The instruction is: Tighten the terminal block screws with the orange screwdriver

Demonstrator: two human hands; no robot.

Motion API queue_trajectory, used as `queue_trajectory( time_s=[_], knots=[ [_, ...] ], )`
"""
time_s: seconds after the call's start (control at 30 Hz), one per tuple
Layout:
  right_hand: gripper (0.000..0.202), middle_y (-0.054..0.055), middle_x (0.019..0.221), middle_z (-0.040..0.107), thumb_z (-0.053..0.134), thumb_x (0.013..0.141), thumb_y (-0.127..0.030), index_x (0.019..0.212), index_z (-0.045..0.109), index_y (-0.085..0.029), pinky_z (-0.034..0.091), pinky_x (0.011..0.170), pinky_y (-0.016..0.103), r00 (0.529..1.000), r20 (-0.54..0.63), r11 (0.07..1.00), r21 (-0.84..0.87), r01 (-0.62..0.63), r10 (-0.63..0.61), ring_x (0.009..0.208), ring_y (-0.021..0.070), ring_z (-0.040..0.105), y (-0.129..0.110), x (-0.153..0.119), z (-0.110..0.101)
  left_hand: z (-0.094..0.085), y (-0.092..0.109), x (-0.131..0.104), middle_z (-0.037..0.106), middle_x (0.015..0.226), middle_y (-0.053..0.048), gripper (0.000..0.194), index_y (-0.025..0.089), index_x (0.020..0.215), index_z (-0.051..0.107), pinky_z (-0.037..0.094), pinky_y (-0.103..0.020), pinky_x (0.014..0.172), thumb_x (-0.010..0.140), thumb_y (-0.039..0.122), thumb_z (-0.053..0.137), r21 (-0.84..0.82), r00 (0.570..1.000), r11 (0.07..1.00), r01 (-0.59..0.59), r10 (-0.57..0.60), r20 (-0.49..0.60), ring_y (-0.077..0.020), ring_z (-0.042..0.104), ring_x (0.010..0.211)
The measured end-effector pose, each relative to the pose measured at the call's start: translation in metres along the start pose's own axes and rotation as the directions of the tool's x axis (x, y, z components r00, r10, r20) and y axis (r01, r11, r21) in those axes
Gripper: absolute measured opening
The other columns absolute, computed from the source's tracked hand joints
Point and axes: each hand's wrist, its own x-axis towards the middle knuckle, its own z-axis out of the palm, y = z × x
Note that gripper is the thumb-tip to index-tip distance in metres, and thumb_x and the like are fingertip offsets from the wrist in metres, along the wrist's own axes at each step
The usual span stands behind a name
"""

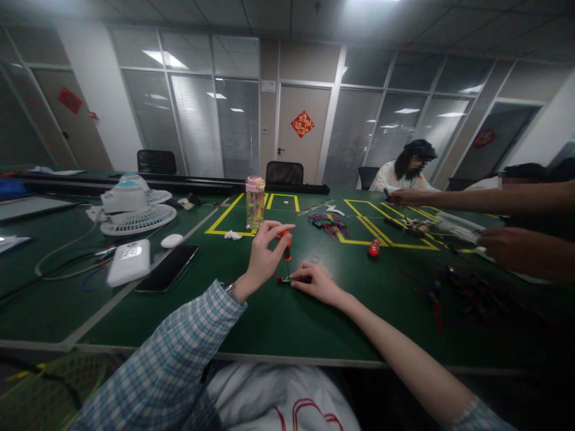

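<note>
My left hand (265, 254) is closed around the orange and black handle of a screwdriver (287, 251). The screwdriver stands upright, its thin shaft pointing down at a small green circuit board (286, 280) on the table. Whether the tip sits in a screw is too small to tell. My right hand (317, 282) rests on the table, its fingertips pinching the board's right end. A bit of red wire shows at the board's left end.
On the green table (251, 329) stand a pink-lidded bottle (255, 206), a white fan (137, 209), a white power bank (129, 263) and a black phone (168, 269). Bundled wires (327, 224) and a red object (374, 248) lie right. A co-worker's arms (516, 239) reach in from the right.
</note>
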Motion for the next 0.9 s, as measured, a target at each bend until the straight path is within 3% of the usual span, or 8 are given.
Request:
queue_trajectory(
  time_s=[0.13, 0.33, 0.53, 0.77, 0.9],
  knots=[
    [0.018, 0.003, 0.079, 0.058, 0.067, 0.079, -0.022, 0.095, 0.074, -0.017, 0.044, 0.064, 0.024, 1.000, -0.003, 1.000, -0.003, 0.007, -0.007, 0.066, 0.0119, 0.054, 0.0013, 0.0001, 0.0004, 0.0009, 0.0000, 0.0004, 0.054, 0.089, -0.003, 0.017, 0.021, 0.101, 0.066, 0.047, -0.024, 0.071, 0.088, 0.026, 0.056, 0.005, 1.000, 1.000, 0.002, -0.002, -0.026, -0.0124, 0.055, 0.081],
    [0.018, 0.002, 0.080, 0.058, 0.067, 0.079, -0.021, 0.095, 0.074, -0.018, 0.043, 0.064, 0.024, 1.000, -0.001, 1.000, -0.015, 0.014, -0.014, 0.067, 0.0122, 0.054, 0.0027, 0.0001, 0.0007, 0.0002, -0.0023, -0.0002, 0.061, 0.097, -0.005, 0.025, 0.020, 0.111, 0.061, 0.047, -0.029, 0.080, 0.095, 0.023, 0.042, -0.037, 0.998, 0.999, 0.034, -0.032, 0.045, -0.0146, 0.058, 0.090],
    [0.018, 0.002, 0.079, 0.058, 0.067, 0.078, -0.021, 0.094, 0.075, -0.018, 0.043, 0.063, 0.024, 1.000, -0.002, 1.000, -0.003, 0.002, -0.002, 0.066, 0.0121, 0.054, 0.0011, 0.0001, 0.0007, 0.0014, 0.0005, -0.0004, 0.055, 0.091, -0.003, 0.016, 0.022, 0.097, 0.067, 0.048, -0.025, 0.071, 0.089, 0.028, 0.055, -0.021, 1.000, 1.000, 0.009, -0.010, -0.016, -0.0139, 0.055, 0.084],
    [0.018, 0.002, 0.079, 0.058, 0.067, 0.079, -0.021, 0.094, 0.074, -0.017, 0.043, 0.063, 0.023, 1.000, -0.005, 1.000, 0.015, 0.005, -0.005, 0.065, 0.0121, 0.053, 0.0016, 0.0000, 0.0012, 0.0011, -0.0054, -0.0018, 0.064, 0.099, -0.007, 0.029, 0.019, 0.117, 0.057, 0.049, -0.030, 0.081, 0.096, 0.026, 0.038, -0.076, 0.993, 0.991, 0.112, -0.109, 0.044, -0.0154, 0.062, 0.089],
    [0.018, 0.003, 0.079, 0.058, 0.067, 0.078, -0.021, 0.094, 0.074, -0.016, 0.044, 0.063, 0.024, 1.000, -0.010, 1.000, 0.014, 0.012, -0.011, 0.065, 0.0121, 0.053, 0.0024, 0.0002, 0.0017, 0.0011, -0.0076, -0.0031, 0.064, 0.107, -0.007, 0.031, 0.020, 0.120, 0.055, 0.048, -0.032, 0.087, 0.097, 0.024, 0.036, -0.100, 0.995, 0.991, 0.088, -0.083, 0.052, -0.0162, 0.062, 0.097]
  ],
)
